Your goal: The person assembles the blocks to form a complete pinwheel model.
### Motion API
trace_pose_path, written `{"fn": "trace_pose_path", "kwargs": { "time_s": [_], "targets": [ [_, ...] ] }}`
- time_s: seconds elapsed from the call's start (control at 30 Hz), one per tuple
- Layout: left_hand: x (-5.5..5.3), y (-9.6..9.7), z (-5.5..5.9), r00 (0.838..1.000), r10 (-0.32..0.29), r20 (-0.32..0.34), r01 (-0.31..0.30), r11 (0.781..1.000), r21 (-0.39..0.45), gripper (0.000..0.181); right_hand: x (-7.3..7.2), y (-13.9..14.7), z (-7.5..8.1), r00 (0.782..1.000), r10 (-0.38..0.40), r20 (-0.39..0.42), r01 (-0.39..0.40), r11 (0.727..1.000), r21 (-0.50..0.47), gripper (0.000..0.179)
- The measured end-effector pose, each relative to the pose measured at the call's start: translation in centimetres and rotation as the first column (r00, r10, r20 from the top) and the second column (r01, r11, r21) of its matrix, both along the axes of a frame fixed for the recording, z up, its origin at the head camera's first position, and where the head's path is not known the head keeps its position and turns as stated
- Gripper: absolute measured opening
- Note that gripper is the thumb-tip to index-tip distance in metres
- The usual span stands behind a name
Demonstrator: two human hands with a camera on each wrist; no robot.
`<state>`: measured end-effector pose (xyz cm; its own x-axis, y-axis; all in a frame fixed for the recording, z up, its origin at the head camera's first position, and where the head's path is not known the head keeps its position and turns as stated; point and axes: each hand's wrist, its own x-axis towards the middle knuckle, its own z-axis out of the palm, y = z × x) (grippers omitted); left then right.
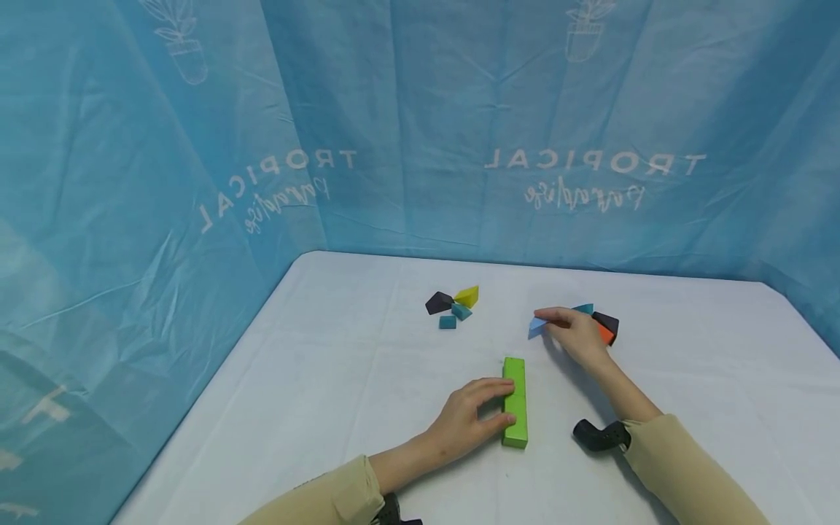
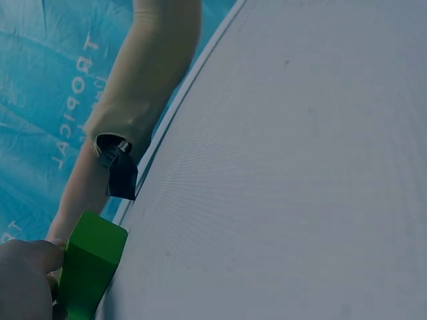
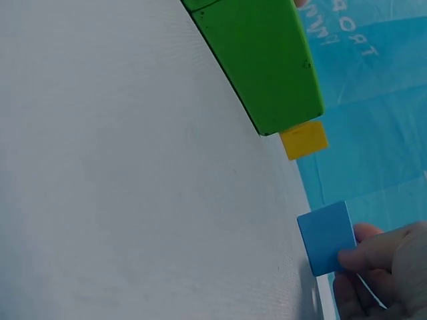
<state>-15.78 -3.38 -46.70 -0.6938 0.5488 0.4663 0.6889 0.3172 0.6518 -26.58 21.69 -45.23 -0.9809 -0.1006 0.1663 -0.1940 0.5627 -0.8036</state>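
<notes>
blue block looked light, hard and a bit slick, so its flat sides seemed best to pinch. the right hand pinched it, closer to the back edge of the worktop than the green bar was. the left hand touched that bar with loose fingers. only the right wrist view showed the block's wide, four-cornered face.

Smooth, solid-colour faces with a faint sheen are shown on the green bar; small dark nicks are seen on it from the right wrist. A smooth, matt face is presented by the light blue block. Wood or plastic can't be determined for either. Tabletop is surfaced in matt white, lightly creased. Blue backdrop is wrinkled, thin, slightly glossy sheeting. Sleeves are made of matt cloth.
</notes>
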Motion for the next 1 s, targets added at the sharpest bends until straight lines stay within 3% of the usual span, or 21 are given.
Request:
{"fn": "trace_pose_path", "kwargs": {
  "time_s": [0.13, 0.43, 0.63, 0.87, 1.0],
  "targets": [
    [0.0, 0.0, 0.0, 1.0, 0.001, 0.001, -0.001, 1.0, -0.003, 0.04, 0.0, 0.1, -0.1, 1.0, 0.011, -0.012, -0.011, 1.0, -0.011, 0.029],
    [-0.1, -0.1, 0.1, 1.0, -0.004, -0.022, 0.004, 1.0, -0.009, 0.04, 1.6, -1.2, -0.2, 0.992, -0.095, -0.086, 0.093, 0.995, -0.023, 0.051],
    [0.0, 0.0, 0.0, 1.0, -0.008, -0.015, 0.008, 1.0, 0.001, 0.041, 1.4, -2.1, -0.6, 0.986, -0.058, -0.155, 0.061, 0.998, 0.011, 0.043],
    [0.0, 0.1, 0.1, 0.999, -0.013, -0.03, 0.013, 1.0, 0.002, 0.04, 1.0, -2.9, -0.4, 0.989, -0.042, -0.139, 0.045, 0.999, 0.018, 0.052],
    [0.0, 0.1, 0.2, 0.999, -0.012, -0.034, 0.012, 1.0, 0.001, 0.039, 0.9, -2.9, -0.3, 0.992, 0.02, -0.125, -0.016, 0.999, 0.032, 0.052]
  ]
}}
